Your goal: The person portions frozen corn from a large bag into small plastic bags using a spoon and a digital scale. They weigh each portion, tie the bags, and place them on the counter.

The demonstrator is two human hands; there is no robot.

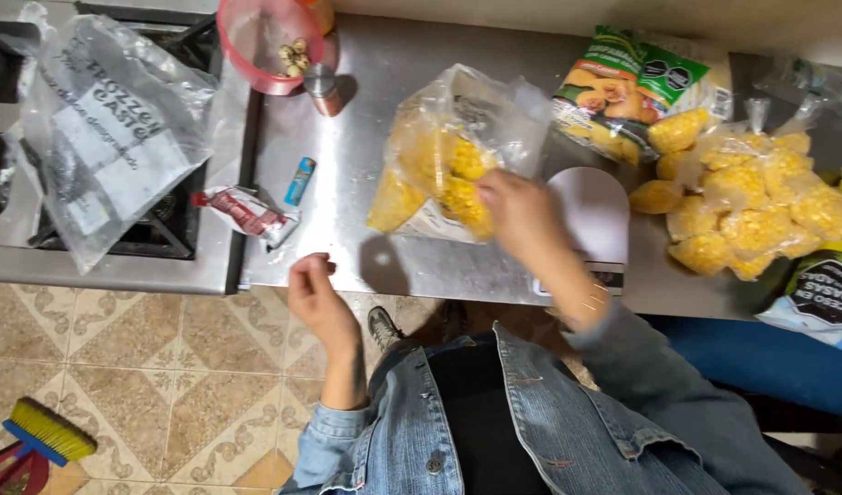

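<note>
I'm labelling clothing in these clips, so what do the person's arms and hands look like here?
Both arms wear a blue denim jacket with metal buttons and orange stitching, open over a black top. The cuffs are pushed back above the wrists. The left hand and right hand are bare: no gloves, rings or watch show.

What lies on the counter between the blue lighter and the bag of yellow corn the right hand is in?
Nothing: in the head view, bare steel counter runs from the blue lighter to the corn bag at the right hand.
</note>
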